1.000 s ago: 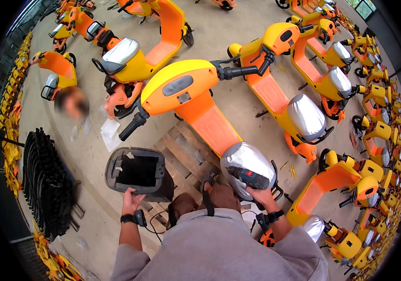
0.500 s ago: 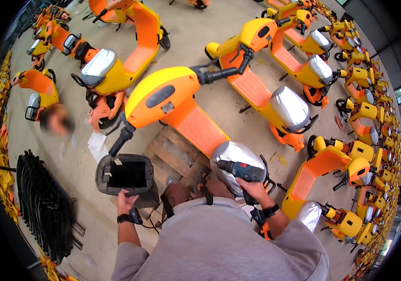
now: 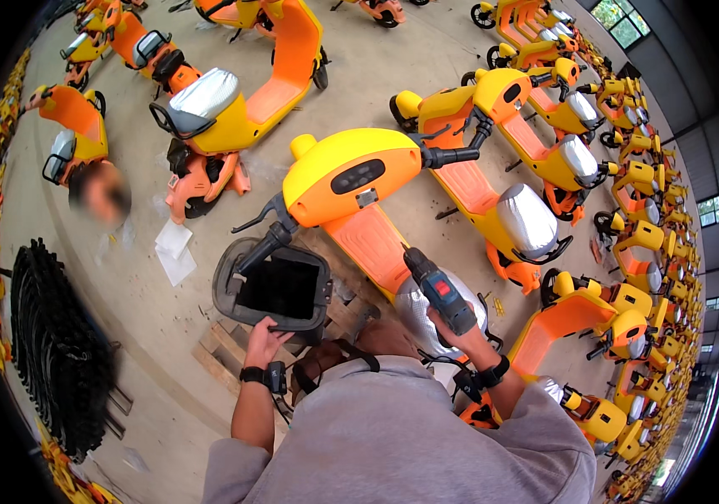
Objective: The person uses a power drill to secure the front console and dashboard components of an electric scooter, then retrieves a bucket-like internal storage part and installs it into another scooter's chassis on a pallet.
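A black open-topped plastic bin (image 3: 316,322) with a thick rim is gripped at its near edge by my left hand (image 3: 267,340). Its inside is dark. My right hand (image 3: 463,338) is wrapped round a cordless drill (image 3: 441,292), its front end pointing away and slightly left over the scooter. In front of me stands a yellow and orange scooter (image 3: 351,181), with its handlebar reaching over the bin's far left part. Below the drill is its silver-covered seat (image 3: 415,312), partly hidden by the tool and my hand.
A wooden pallet (image 3: 218,351) lies under the bin. More scooters (image 3: 494,202) stand to the right, and others (image 3: 250,105) ahead on the left. A stack of black parts (image 3: 57,353) is at far left. White paper sheets (image 3: 176,252) lie on the floor.
My left hand has brought the bin rightward, closer to the scooter. The drill has swung from pointing left to pointing mostly away. The whole view has shifted.
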`<state>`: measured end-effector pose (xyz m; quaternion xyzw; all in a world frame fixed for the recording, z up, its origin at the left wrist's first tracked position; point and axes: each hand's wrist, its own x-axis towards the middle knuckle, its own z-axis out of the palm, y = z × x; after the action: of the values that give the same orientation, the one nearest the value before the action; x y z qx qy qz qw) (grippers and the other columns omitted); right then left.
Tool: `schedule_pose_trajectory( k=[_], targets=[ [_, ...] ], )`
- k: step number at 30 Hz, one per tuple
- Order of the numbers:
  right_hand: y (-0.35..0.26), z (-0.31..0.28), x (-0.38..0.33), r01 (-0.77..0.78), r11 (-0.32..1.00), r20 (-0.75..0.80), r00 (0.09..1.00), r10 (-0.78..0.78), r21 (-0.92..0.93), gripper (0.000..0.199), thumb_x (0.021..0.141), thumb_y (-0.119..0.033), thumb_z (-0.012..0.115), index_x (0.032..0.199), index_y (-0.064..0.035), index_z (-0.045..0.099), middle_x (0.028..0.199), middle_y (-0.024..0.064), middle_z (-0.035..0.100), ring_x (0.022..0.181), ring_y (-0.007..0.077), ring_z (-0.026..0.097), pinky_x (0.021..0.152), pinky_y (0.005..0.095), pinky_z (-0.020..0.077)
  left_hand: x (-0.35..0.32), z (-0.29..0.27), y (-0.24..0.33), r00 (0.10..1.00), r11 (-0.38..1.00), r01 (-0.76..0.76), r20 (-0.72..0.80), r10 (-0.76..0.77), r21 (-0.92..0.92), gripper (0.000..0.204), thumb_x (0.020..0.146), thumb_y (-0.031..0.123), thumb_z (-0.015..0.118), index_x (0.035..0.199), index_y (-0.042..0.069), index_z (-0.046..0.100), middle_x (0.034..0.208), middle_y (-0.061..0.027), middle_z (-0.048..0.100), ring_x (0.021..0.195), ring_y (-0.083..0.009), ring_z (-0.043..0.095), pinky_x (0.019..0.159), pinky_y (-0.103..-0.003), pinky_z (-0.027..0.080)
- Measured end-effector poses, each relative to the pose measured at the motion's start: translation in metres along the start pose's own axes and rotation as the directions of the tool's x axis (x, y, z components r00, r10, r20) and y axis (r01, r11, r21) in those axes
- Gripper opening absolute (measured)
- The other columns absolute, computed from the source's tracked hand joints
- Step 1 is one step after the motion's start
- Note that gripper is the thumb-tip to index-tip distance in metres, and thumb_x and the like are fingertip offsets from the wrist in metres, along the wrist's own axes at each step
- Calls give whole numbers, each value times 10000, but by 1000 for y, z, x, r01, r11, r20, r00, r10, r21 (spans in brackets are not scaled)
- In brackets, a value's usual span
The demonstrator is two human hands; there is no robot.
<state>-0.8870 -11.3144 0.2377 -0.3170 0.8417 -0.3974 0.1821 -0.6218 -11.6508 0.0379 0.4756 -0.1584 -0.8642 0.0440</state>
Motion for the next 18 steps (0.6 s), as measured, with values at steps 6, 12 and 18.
schedule_pose_trajectory(
  k=[6, 12, 18],
  targets=[
    [-33, 4, 60, 78, 996, -12, 997, -79, -50, 228, 777, -162, 753, 951, -48, 660, 843, 158, 676, 761, 371, 660, 699, 400, 531, 9, 28, 0, 999, 1000, 7, 42, -6, -2, 120, 834, 79, 530, 938, 20, 532, 1040, -159, 619, 1075, -352, 609, 1048, -577, 453],
    [-28, 16, 106, 77, 992, -25, 997, -80, -103, 294, 763, -156, 751, 983, -26, 606, 869, 225, 646, 804, 457, 621, 713, 459, 520, 14, 30, 11, 999, 999, 39, -6, -39, 36, 102, 841, 80, 520, 932, 37, 535, 1018, -158, 605, 1048, -371, 612, 1010, -606, 467],
    [-9, 20, 119, 105, 991, -45, 993, -109, -77, 346, 763, -142, 760, 1052, -8, 624, 900, 214, 665, 817, 433, 651, 714, 433, 530, 15, 13, 18, 992, 998, 51, -120, -48, 23, 133, 827, 56, 521, 957, 27, 517, 1019, -172, 600, 1062, -390, 609, 1012, -615, 472]
  ],
)
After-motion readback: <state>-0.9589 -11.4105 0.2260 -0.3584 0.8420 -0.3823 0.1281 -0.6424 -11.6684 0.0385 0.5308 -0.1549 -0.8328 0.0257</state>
